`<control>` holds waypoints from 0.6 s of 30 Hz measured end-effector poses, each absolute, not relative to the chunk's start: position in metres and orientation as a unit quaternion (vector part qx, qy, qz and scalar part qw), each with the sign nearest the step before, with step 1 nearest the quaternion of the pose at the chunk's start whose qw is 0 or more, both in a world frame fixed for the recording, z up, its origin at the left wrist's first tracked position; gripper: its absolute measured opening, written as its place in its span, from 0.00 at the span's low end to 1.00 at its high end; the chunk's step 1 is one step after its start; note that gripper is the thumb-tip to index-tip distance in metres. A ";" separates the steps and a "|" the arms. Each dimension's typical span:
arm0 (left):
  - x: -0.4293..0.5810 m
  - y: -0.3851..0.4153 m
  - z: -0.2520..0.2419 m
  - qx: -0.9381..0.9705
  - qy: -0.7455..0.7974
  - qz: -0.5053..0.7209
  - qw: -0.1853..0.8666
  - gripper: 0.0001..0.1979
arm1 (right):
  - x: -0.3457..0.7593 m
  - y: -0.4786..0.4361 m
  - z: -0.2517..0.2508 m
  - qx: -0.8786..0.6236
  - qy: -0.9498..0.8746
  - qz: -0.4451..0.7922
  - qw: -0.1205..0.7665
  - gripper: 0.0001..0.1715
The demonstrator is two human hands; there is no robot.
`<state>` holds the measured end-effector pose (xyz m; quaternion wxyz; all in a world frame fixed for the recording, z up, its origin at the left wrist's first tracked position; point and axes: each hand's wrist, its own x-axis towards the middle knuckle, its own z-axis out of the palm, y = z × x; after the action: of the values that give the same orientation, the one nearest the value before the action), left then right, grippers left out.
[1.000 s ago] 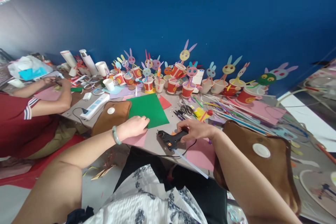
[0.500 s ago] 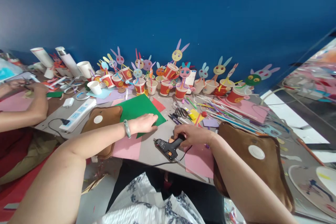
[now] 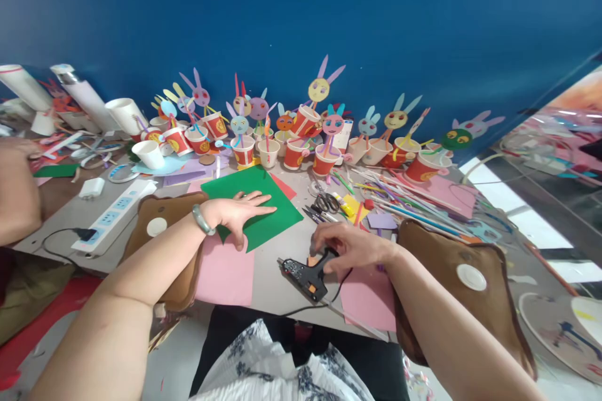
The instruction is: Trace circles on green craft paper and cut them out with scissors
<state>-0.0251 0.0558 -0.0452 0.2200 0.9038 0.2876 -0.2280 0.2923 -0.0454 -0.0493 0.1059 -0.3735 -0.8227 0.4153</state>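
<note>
My left hand [image 3: 237, 213] is spread wide, its fingers fanned out across a sheet of green paper [image 3: 270, 225] and pointing to the right, with the thumb dropped toward the near edge. A bracelet [image 3: 203, 219] sits round that wrist. The green paper lies at an angle on the table [image 3: 270, 288] right in front of me, over part of a pink sheet [image 3: 226, 276], and a bit of red paper [image 3: 285, 187] shows past its far right edge.

My right hand [image 3: 352, 244] is narrow, fingers and thumb curled around the handle of a black glue gun [image 3: 308, 279]. The gun is just right of the green paper, nozzle toward the left; I can't tell whether its body touches the table. A clear glue stick [image 3: 357, 321] runs out from its back, over a second pink sheet [image 3: 369, 301], and a black cord [image 3: 301, 311] curves beneath it.

Scissors [image 3: 327, 202] lie just beyond my right hand. A brown pad [image 3: 174, 210] lies partly under my left forearm, and another brown pad [image 3: 491, 307] is beside my right one. Paper cups [image 3: 243, 153] with paper rabbit heads line the blue wall [image 3: 301, 6]. At the far left, another person's arm [image 3: 16, 200] reaches over the table.
</note>
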 end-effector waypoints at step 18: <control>-0.042 0.080 -0.042 0.920 0.336 -0.081 0.186 0.44 | 0.279 -0.006 -0.069 -0.712 -0.696 0.043 0.084 0.28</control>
<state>-0.0422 0.0803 -0.0421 0.1858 0.9198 0.3361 -0.0808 0.2790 -0.0059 -0.0692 0.0840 -0.7118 -0.6960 0.0433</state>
